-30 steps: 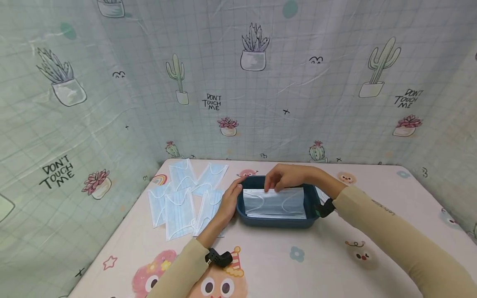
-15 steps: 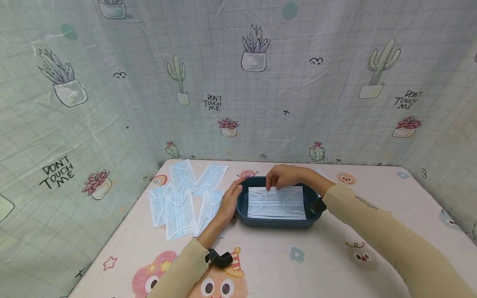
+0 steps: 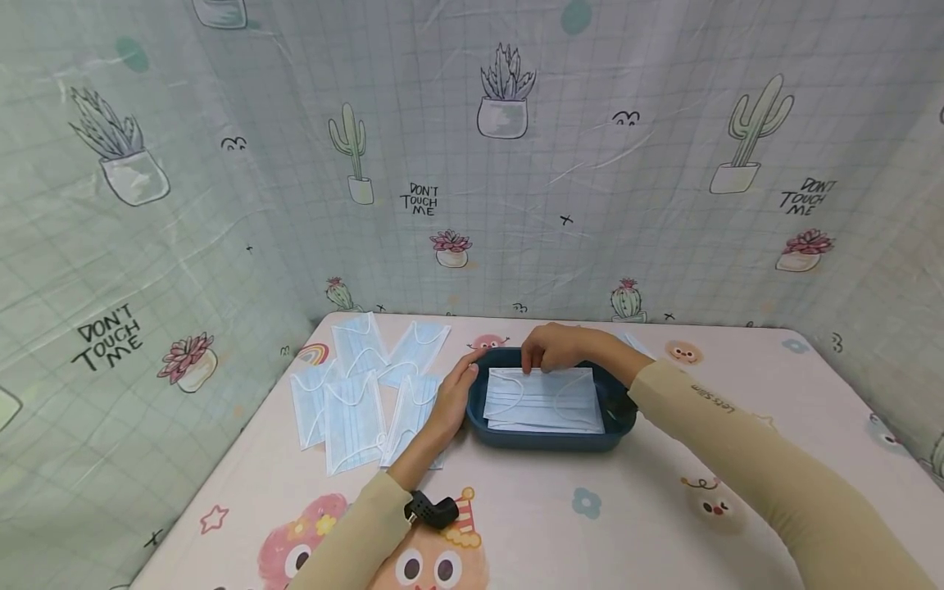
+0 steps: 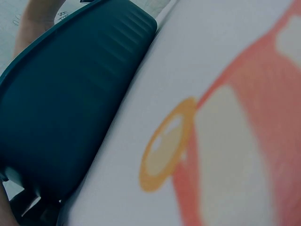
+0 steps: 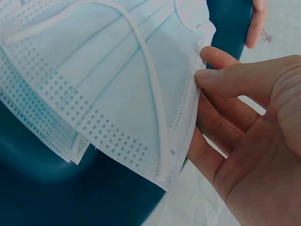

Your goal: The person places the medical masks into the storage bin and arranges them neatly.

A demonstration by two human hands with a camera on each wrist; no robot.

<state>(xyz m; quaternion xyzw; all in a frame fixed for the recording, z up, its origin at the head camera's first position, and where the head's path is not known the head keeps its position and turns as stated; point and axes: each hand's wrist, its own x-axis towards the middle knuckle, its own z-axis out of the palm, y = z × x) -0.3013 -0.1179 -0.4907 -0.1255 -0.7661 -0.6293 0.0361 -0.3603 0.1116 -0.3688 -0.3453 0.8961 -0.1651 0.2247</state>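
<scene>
A table point(image 3: 590, 524) covered in a pale cloth printed with cartoon creatures stands inside walls of mint curtain point(image 3: 516, 164) patterned with cacti. Loose blue face masks point(image 3: 354, 393) lie fanned out at the table's left. A dark teal tray point(image 3: 549, 441) sits mid-table with a stack of masks point(image 3: 546, 400) in it. The left hand point(image 3: 453, 393) rests with straight fingers against the tray's left end. The right hand point(image 3: 553, 348), reaching over the far rim, pinches the top mask's far edge between thumb and fingertips point(image 5: 211, 74).

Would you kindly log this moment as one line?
right hand: pinches top mask | left hand: touches tray | loose masks: left of tray
</scene>
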